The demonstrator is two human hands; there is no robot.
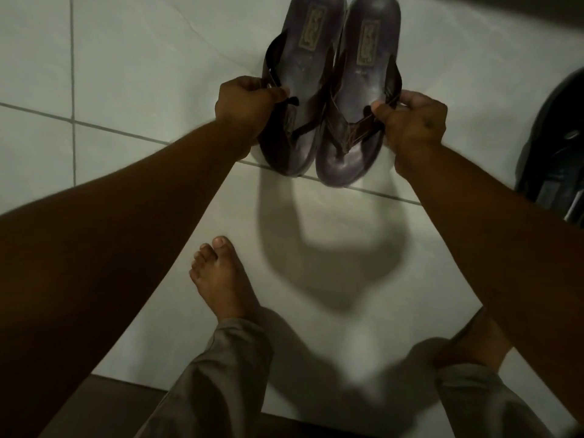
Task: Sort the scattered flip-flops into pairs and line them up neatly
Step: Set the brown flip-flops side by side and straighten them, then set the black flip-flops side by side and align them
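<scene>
Two dark brown flip-flops are held side by side above the pale tiled floor, toes toward me and heels away. My left hand (245, 104) grips the outer strap of the left flip-flop (303, 74). My right hand (414, 120) pinches the outer strap of the right flip-flop (357, 99). The two soles touch along their inner edges. Both cast one shadow on the tile below. No other flip-flops show in this view.
My bare left foot (221, 279) stands on the white tile (132, 74), and my right foot (474, 339) is partly hidden by my right forearm. A dark rounded object (556, 147) sits at the right edge. A darker floor strip (104, 403) lies at the bottom.
</scene>
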